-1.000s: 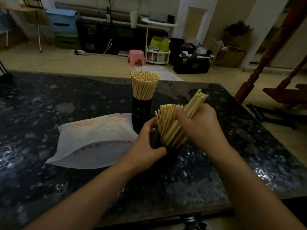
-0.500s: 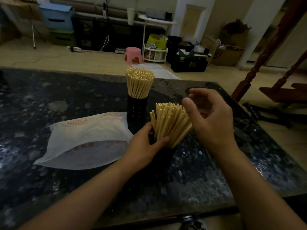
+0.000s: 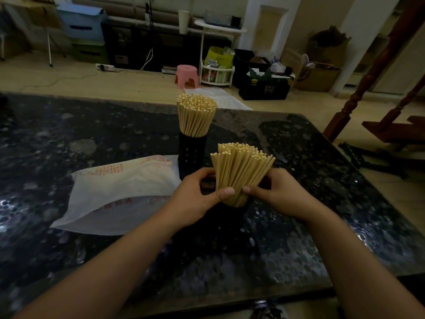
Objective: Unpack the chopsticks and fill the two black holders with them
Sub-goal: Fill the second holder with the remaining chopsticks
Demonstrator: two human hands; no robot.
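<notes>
A thick bundle of pale wooden chopsticks [image 3: 239, 172] stands in the near black holder [image 3: 232, 217], fanning out at the top and leaning a little to the right. The holder sits near the middle of the dark speckled table [image 3: 69, 125] and is mostly lost in shadow below the hands. The left hand [image 3: 195, 199] curls round the left side of the bundle at its base, thumb pressed across the front of the sticks. The right hand [image 3: 276, 192] curls round the right side, its thumb tip also on the front of the sticks, just beside the left thumb. Both forearms reach in from the near edge of the table.

Just behind and slightly left stands the far black holder [image 3: 192, 153], perforated with small holes and packed with a second bundle of chopsticks [image 3: 196, 116] standing upright. To the left of both holders lies a white plastic bag [image 3: 110, 194] with red print, flat on the table, its right edge touching or just beside the far holder.

Beyond the table, on the floor, are a pink stool [image 3: 186, 75], a white rack [image 3: 217, 74] holding a yellow-green bag, and a black crate [image 3: 264, 87]. A dark red wooden post [image 3: 358, 88] rises at the right.
</notes>
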